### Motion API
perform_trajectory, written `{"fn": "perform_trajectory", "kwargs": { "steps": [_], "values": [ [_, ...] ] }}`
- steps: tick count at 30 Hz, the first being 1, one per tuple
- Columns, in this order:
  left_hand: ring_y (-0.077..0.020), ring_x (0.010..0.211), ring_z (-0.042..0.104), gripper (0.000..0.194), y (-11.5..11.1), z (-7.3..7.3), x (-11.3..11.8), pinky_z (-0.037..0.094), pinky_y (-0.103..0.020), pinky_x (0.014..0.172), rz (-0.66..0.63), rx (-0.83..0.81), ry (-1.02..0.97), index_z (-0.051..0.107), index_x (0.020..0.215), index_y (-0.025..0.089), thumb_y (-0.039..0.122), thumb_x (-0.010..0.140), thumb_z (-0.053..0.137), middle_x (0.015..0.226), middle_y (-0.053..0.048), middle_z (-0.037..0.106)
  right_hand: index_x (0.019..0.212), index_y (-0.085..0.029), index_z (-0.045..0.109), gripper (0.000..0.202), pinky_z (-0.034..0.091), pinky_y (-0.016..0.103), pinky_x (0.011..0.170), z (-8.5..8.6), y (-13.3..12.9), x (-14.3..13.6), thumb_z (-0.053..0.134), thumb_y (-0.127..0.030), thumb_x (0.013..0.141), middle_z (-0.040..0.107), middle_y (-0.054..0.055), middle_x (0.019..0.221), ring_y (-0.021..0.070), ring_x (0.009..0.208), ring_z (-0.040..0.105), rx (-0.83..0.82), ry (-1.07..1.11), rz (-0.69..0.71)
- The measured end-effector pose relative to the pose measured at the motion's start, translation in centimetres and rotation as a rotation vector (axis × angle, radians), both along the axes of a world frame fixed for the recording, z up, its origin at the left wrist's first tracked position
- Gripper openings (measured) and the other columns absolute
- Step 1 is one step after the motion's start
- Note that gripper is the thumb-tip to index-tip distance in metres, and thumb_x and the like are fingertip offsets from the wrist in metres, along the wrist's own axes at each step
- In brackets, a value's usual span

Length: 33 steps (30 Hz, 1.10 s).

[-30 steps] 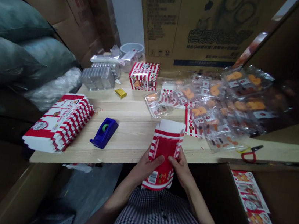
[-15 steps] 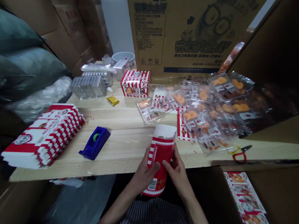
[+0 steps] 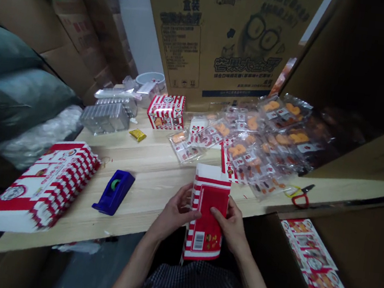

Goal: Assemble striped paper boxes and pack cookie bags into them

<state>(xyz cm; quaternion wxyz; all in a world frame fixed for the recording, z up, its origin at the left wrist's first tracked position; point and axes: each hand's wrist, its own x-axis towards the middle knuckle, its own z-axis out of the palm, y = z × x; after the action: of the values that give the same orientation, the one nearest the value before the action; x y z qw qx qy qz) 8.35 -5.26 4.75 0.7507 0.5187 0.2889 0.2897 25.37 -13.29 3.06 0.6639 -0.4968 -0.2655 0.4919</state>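
A red-and-white striped paper carton (image 3: 209, 213) stands upright in front of my chest, its barcode side toward me and its white flap at the top. My left hand (image 3: 175, 212) holds it by the left edge, thumb on the red front and fingers bent behind the side. My right hand (image 3: 232, 223) grips the right edge, with the thumb pressed on the front panel. The fingertips behind the carton are hidden. Just beyond it on the table lie clear bags of orange snack pieces (image 3: 237, 149) over more striped cartons.
A stack of flat cartons (image 3: 44, 180) and a blue tape dispenser (image 3: 113, 192) are on the left of the wooden table (image 3: 148, 171). Farther back are clear plastic trays (image 3: 106, 117), a formed carton (image 3: 166, 112) and a yellow packet (image 3: 138, 135). Scissors (image 3: 300, 197) lie right, above an open box holding cartons (image 3: 317, 266).
The carton, bowed and rounded before, now has flatter faces and a sharper left edge. My left hand has shifted outward to that edge. The whole view has shifted slightly.
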Motion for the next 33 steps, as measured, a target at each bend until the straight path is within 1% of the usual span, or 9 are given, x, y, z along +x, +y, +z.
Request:
{"fn": "perform_trajectory", "kwargs": {
  "steps": [5, 8, 12, 16, 18, 21, 26, 30, 33],
  "values": [
    [-0.0296, 0.123, 0.06, 0.077, -0.4, -0.4, -0.1, 0.046, -0.045, 0.105, 0.053, -0.076, -0.056, 0.042, 0.144, 0.026, 0.022, 0.077, 0.08, 0.137, -0.013, 0.06, 0.113, -0.026, 0.063, 0.046, 0.06, 0.035, 0.081, -0.1, -0.2, -0.6, 0.084, -0.032, 0.073, 0.075, 0.002, 0.107, 0.0217, 0.092, 0.071, -0.015, 0.006, -0.032],
    [-0.0298, 0.125, 0.058, 0.073, -0.7, -0.2, -0.2, 0.045, -0.045, 0.106, 0.048, -0.091, -0.102, 0.043, 0.144, 0.026, 0.024, 0.08, 0.078, 0.136, -0.013, 0.06, 0.124, -0.028, 0.059, 0.056, 0.059, 0.036, 0.089, -0.2, -0.2, -0.7, 0.084, -0.031, 0.073, 0.071, 0.003, 0.119, 0.023, 0.104, 0.069, -0.015, -0.002, -0.026],
    [-0.0288, 0.122, 0.059, 0.071, -0.6, -0.2, -0.5, 0.046, -0.043, 0.104, 0.06, -0.088, -0.154, 0.043, 0.145, 0.025, 0.026, 0.082, 0.076, 0.134, -0.014, 0.061, 0.143, -0.034, 0.046, 0.074, 0.051, 0.039, 0.104, -0.8, -0.3, -0.7, 0.081, -0.031, 0.078, 0.06, 0.004, 0.14, 0.0236, 0.126, 0.059, -0.006, 0.048, 0.064],
    [-0.0265, 0.113, 0.063, 0.082, -0.5, -0.5, -0.7, 0.048, -0.042, 0.099, 0.158, -0.071, -0.099, 0.037, 0.148, 0.024, 0.028, 0.078, 0.08, 0.13, -0.014, 0.062, 0.146, -0.036, 0.042, 0.082, 0.051, 0.041, 0.105, -1.6, -0.1, -1.2, 0.083, -0.028, 0.075, 0.056, 0.003, 0.145, 0.0246, 0.129, 0.057, -0.024, 0.098, 0.17],
    [-0.0254, 0.112, 0.063, 0.08, -0.7, -0.6, -0.5, 0.049, -0.04, 0.097, 0.213, -0.015, -0.022, 0.039, 0.147, 0.023, 0.032, 0.079, 0.079, 0.131, -0.014, 0.061, 0.144, -0.034, 0.044, 0.08, 0.052, 0.042, 0.104, -1.9, 0.2, -1.5, 0.083, -0.028, 0.074, 0.057, 0.003, 0.145, 0.0254, 0.128, 0.059, -0.03, 0.146, 0.194],
    [-0.0257, 0.114, 0.061, 0.074, -0.8, -0.5, 0.0, 0.05, -0.038, 0.096, 0.201, 0.046, 0.064, 0.043, 0.145, 0.023, 0.038, 0.08, 0.077, 0.135, -0.014, 0.059, 0.141, -0.033, 0.048, 0.076, 0.056, 0.043, 0.099, -2.2, 0.6, -1.9, 0.084, -0.029, 0.073, 0.066, 0.004, 0.134, 0.026, 0.117, 0.067, -0.054, 0.246, 0.203],
    [-0.0257, 0.109, 0.064, 0.063, -0.4, -0.9, 0.6, 0.051, -0.039, 0.095, 0.244, -0.019, 0.047, 0.052, 0.135, 0.02, 0.037, 0.08, 0.077, 0.126, -0.011, 0.065, 0.131, -0.032, 0.056, 0.065, 0.06, 0.041, 0.091, -2.5, 0.8, -2.3, 0.084, -0.027, 0.072, 0.073, 0.003, 0.121, 0.0244, 0.102, 0.073, -0.114, 0.338, 0.168],
    [-0.0255, 0.113, 0.064, 0.054, 0.2, -1.2, 0.2, 0.05, -0.04, 0.097, 0.246, -0.04, -0.003, 0.054, 0.135, 0.021, 0.035, 0.085, 0.071, 0.131, -0.012, 0.064, 0.124, -0.03, 0.06, 0.059, 0.06, 0.04, 0.091, -2.6, 1.0, -2.5, 0.085, -0.025, 0.071, 0.074, 0.002, 0.118, 0.023, 0.099, 0.074, -0.132, 0.302, 0.128],
    [-0.0264, 0.119, 0.061, 0.063, 0.6, -1.5, -0.7, 0.049, -0.04, 0.099, 0.192, -0.053, -0.012, 0.05, 0.141, 0.024, 0.032, 0.084, 0.073, 0.137, -0.011, 0.061, 0.125, -0.031, 0.058, 0.063, 0.061, 0.037, 0.089, -2.3, 1.1, -2.7, 0.086, -0.023, 0.069, 0.074, 0.001, 0.118, 0.0216, 0.098, 0.073, -0.103, 0.214, 0.076]
  ]
}}
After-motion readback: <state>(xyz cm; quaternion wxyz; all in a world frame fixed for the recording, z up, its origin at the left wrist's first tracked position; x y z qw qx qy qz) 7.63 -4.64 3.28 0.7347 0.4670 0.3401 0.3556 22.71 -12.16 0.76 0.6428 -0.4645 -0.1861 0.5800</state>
